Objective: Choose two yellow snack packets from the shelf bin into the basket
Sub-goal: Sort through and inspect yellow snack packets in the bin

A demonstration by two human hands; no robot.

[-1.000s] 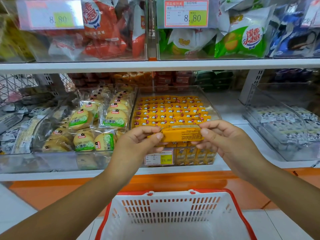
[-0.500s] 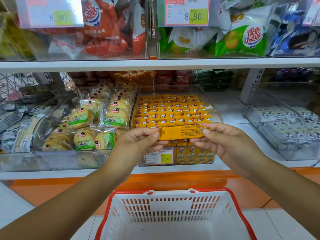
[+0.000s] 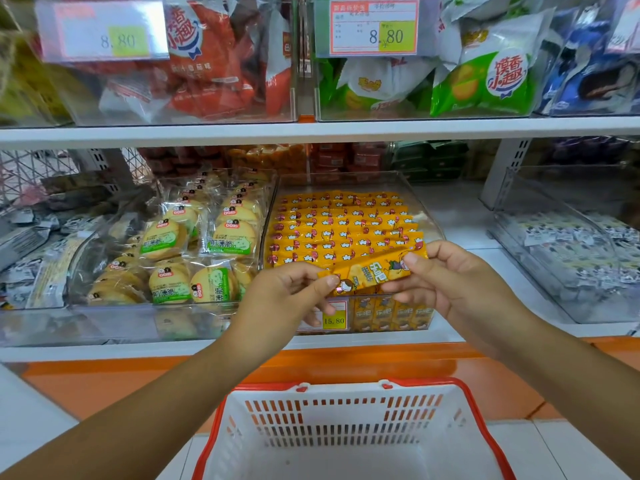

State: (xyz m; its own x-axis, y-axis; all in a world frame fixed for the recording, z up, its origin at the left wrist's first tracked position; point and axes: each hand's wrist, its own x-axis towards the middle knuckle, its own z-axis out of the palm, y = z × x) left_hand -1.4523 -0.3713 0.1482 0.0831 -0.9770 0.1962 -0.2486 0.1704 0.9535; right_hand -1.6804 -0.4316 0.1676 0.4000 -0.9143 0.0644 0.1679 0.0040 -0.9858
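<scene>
Left hand [image 3: 287, 299]: thumb and fingertips pinch the lower left end of one yellow snack packet [image 3: 372, 273]; the other fingers are curled in beneath.
Right hand [image 3: 450, 289]: pinches the packet's upper right end, thumb on top and fingers underneath.
Held packet: long and narrow, stretched between the two hands and tilted, right end higher. The printed face with green lettering and a cartoon figure is turned up toward the person.
Where it is: in the air just in front of the shelf bin [image 3: 427, 216] and above its front wall, not in the basket.
Shelf bin: clear plastic, on the lower shelf. It holds rows of matching yellow packets [image 3: 339, 230], packed edge to edge.
Price tag [image 3: 334, 320]: on the bin's front, reads 15.80, partly behind the left hand's fingers.
Basket [image 3: 346, 417]: white slotted walls and a red rim, low in view and nearer the person than the shelf, open side up.
Neighbouring bin, left: round biscuits [image 3: 194, 251] in clear wrappers with green labels.
Upper shelf: red bags [image 3: 207, 64] to the left, green-and-white bags [image 3: 485, 84] to the right, and a label [image 3: 374, 27] marked 8.80.
</scene>
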